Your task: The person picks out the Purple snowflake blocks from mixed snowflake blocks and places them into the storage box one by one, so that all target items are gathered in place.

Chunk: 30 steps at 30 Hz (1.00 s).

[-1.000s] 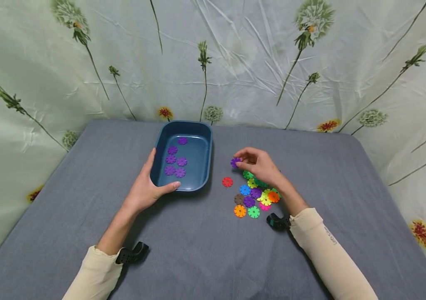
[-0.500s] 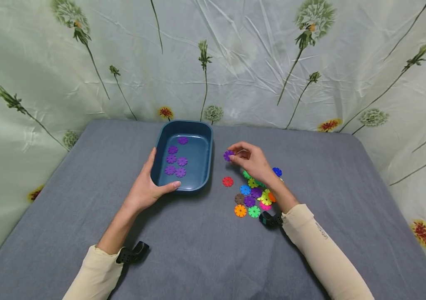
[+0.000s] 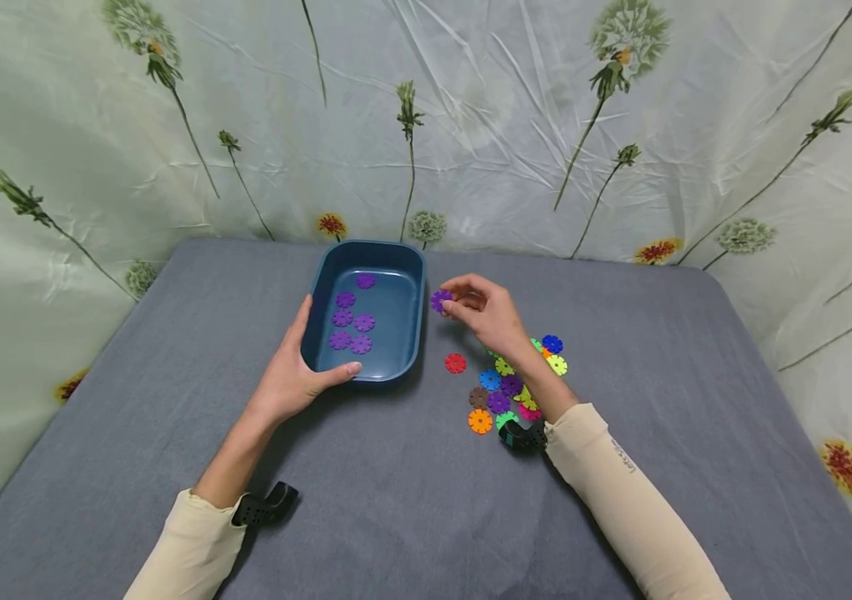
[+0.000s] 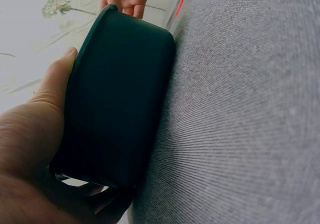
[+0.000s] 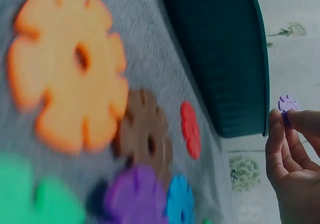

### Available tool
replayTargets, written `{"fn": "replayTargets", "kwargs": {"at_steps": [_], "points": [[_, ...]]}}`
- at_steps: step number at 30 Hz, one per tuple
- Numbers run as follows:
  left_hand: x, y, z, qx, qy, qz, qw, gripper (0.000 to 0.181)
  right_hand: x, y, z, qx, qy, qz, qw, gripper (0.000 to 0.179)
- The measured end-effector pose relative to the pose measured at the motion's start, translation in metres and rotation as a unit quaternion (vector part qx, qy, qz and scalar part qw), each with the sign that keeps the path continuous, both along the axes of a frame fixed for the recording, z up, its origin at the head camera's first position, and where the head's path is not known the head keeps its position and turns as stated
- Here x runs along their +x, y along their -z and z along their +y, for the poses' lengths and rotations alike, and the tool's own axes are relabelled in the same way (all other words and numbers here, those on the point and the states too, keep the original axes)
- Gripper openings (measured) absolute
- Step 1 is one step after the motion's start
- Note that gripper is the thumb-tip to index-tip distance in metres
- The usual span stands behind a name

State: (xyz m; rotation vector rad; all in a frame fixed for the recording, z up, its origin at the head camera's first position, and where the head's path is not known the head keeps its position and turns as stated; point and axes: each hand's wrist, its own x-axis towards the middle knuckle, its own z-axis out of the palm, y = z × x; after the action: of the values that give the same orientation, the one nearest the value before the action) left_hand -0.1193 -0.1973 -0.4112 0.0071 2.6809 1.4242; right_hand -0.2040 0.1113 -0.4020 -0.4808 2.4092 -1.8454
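Thumb and fingertips of my right hand (image 3: 488, 318) pinch a purple snowflake-shaped building disc (image 3: 440, 301) just right of a blue plastic tray (image 3: 413, 350). The right wrist view shows that held disc (image 5: 287, 104) beyond the tray's rim. My left hand (image 3: 293, 379) holds the tray by its near left corner, thumb over the near rim and fingers along the left wall. Several purple discs (image 3: 364, 322) lie inside on the tray's floor. In the left wrist view the tray's outer wall (image 4: 115, 94) hides its contents.
Right of the tray, mixed-colour discs lie loosely piled, including orange (image 3: 480, 422), brown (image 3: 478, 398), light blue (image 3: 490, 380) and purple (image 3: 498, 402). A red disc (image 3: 455, 363) lies apart, nearer the tray. My right forearm covers part of the pile. A floral curtain (image 3: 486, 125) hangs behind the grey-covered table (image 3: 396, 500).
My right hand has carried the purple disc leftward and slightly away from me, from above the pile towards the tray. My left hand and the tray have stayed in place.
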Motion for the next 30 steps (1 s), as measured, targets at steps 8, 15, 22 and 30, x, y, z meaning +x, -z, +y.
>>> {"fn": "replayTargets", "kwargs": {"at_steps": [8, 15, 22, 30], "points": [[0.002, -0.001, -0.005, -0.007, -0.004, 0.002, 1.0, 0.129, 0.0, -0.001, -0.02, -0.031, -0.028, 0.013, 0.999, 0.023], [0.003, 0.0, -0.005, 0.003, -0.001, 0.001, 1.0, 0.128, 0.0, -0.002, -0.028, -0.027, -0.031, 0.021, 0.9989, 0.021], [-0.002, -0.001, -0.006, 0.0, -0.005, 0.014, 0.9999, 0.127, -0.008, -0.006, -0.035, -0.019, -0.022, 0.038, 0.9989, 0.02], [-0.001, 0.0, -0.001, -0.008, -0.002, 0.002, 1.0, 0.13, -0.007, -0.005, -0.037, 0.005, -0.004, 0.043, 0.999, 0.019]]}}
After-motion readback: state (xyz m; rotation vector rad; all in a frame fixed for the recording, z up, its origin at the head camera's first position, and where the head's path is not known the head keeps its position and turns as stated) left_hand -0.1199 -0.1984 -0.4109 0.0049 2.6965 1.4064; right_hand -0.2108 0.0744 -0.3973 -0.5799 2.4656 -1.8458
